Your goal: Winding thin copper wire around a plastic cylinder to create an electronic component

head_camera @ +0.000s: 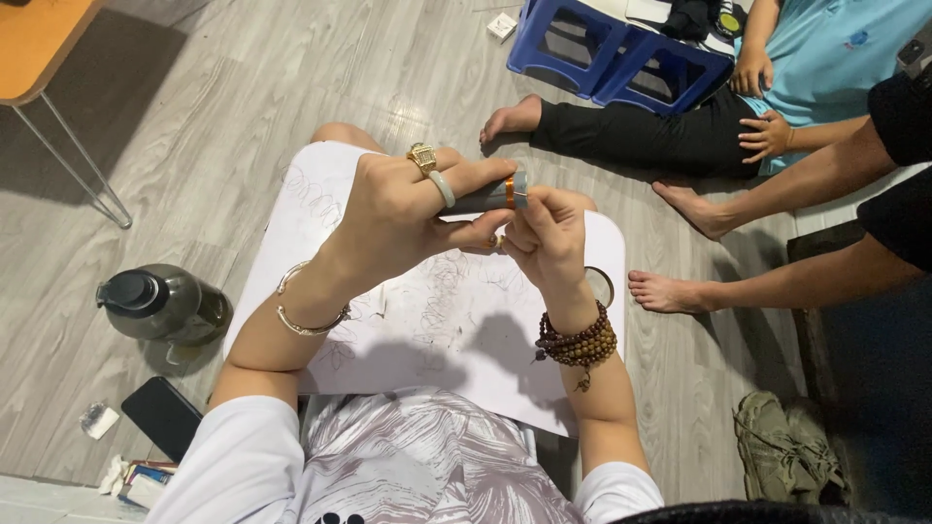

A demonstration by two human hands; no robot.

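At the centre of the frame the left hand (403, 209) was clenched around a grey tube (490, 196) with an orange band, held above the white sheet (456, 330) on the lap. The right hand (546, 236) pinched at the tube's end, though what lay in its fingertips could not be told. Doing this well probably called for a steady left grip and small, light pulls over the sheet

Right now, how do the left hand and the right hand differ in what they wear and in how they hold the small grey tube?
The left hand wears a gold ring and a pale band, with thin gold bangles at the wrist; the right hand has brown wooden beads at its wrist. The left hand wraps the small grey tube along its length; the right hand pinches its orange-banded end. Both are held above the white sheet.
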